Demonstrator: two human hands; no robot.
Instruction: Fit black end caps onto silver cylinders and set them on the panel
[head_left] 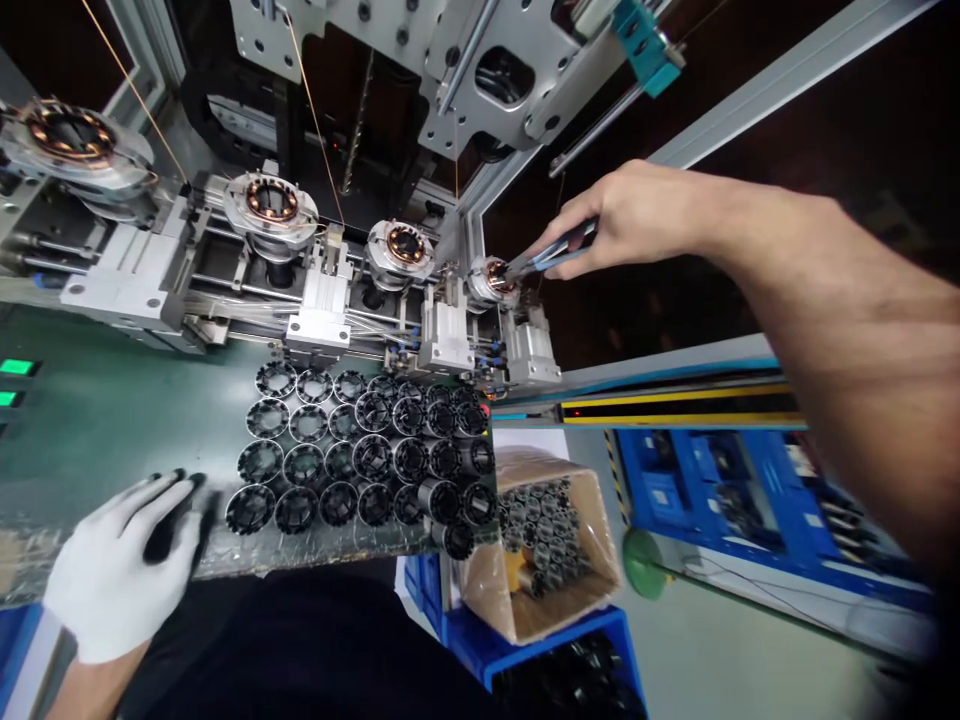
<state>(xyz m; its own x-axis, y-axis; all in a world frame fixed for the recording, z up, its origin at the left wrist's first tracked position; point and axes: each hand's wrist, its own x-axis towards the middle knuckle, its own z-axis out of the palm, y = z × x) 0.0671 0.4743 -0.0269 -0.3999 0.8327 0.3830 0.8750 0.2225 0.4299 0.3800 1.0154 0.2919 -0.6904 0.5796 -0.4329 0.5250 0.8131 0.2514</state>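
R hand (634, 222) bare, closed in a pinch grip on tweezers (551, 255). Tweezers' long axis runs from the hand down-left; tips touch the top of the wound stator (495, 280) sitting on the rightmost fixture of the winding machine (322, 300). So stator lies just left and slightly below the R hand, at the tool's tip. R arm stretched far out across the view.

L hand (124, 575) in a white glove w/ dark fingertips, resting flat and open on the green desk (90, 420), holding nothing, just left of the rows of empty black stator cores (360, 460). It's well apart from the wound stator; R hand is much the nearer one.

Three more fixtures to the left carry stators w/ copper coils (271, 200); thin copper wire (135, 90) runs up from there. Below desk edge: cardboard box (592, 530) of dark cores, sitting in a blue bin (555, 640).
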